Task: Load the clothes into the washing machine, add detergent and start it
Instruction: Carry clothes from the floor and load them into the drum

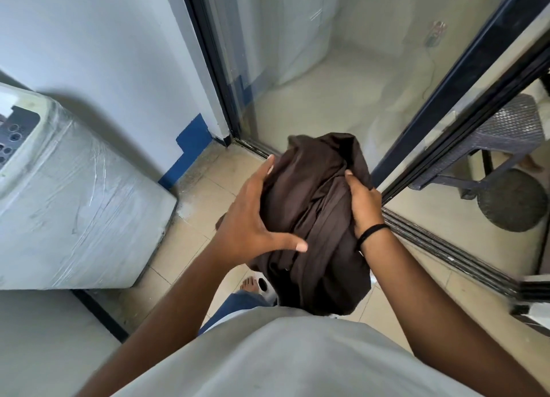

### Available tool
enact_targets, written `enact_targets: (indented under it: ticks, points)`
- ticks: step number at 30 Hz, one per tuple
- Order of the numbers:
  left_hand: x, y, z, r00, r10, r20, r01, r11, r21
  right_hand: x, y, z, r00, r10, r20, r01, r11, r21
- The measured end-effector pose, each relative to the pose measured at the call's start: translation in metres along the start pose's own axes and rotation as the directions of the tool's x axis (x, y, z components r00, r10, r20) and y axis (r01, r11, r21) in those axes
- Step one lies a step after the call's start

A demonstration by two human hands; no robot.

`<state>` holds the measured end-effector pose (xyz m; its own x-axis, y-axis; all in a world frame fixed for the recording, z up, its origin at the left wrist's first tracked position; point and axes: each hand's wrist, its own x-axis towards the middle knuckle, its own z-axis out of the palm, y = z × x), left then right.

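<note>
A bundle of dark brown cloth [315,218] hangs in front of my chest, held between both hands. My left hand [253,218] presses its left side with fingers spread and the thumb across the front. My right hand [364,206], with a black band on the wrist, grips the bundle's right side with curled fingers. The washing machine [74,212], white and wrapped in clear film, stands at the left with its dark control panel [15,131] at the frame's edge. Its lid and tub are out of view.
A dark-framed sliding glass door [297,69] runs ahead and to the right, its floor track [446,248] crossing the beige tiles. Behind the glass stand a grey plastic chair [506,140] and a round stool [509,200]. A white object [265,286] lies by my foot.
</note>
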<state>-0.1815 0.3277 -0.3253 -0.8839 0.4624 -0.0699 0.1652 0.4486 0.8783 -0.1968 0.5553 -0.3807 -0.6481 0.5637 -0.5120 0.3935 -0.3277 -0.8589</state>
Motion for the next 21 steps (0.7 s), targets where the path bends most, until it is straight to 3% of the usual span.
enact_targets:
  ticks: [3, 6, 11, 14, 17, 21]
  points:
    - [0.004, -0.001, -0.004, 0.999, 0.026, 0.044, -0.039, 0.942, 0.334, -0.001, -0.006, 0.003, 0.944, 0.242, 0.225, -0.270, 0.957, 0.102]
    - [0.011, -0.003, -0.014, 0.998, 0.028, -0.063, -0.004, 0.938, 0.348, -0.019, -0.006, 0.013, 0.839, 0.226, 0.494, -0.397, 0.876, 0.273]
    - [0.010, -0.013, -0.046, 0.935, 0.049, -0.352, 0.049, 0.963, 0.266, -0.038, -0.008, 0.027, 0.838, 0.235, 0.492, -0.419, 0.856, 0.304]
    - [0.004, -0.018, -0.062, 0.831, -0.010, -0.557, 0.112, 0.982, 0.151, -0.044, -0.003, 0.039, 0.845, 0.302, 0.441, -0.419, 0.887, 0.196]
    - [-0.002, -0.021, -0.085, 0.684, -0.074, -0.726, 0.111, 0.994, 0.004, -0.052, 0.015, 0.053, 0.821, 0.420, 0.388, -0.474, 0.879, 0.050]
    - [-0.010, -0.014, -0.126, 0.486, -0.132, -0.864, 0.046, 0.991, -0.125, -0.075, 0.042, 0.081, 0.685, 0.564, 0.461, -0.567, 0.810, -0.149]
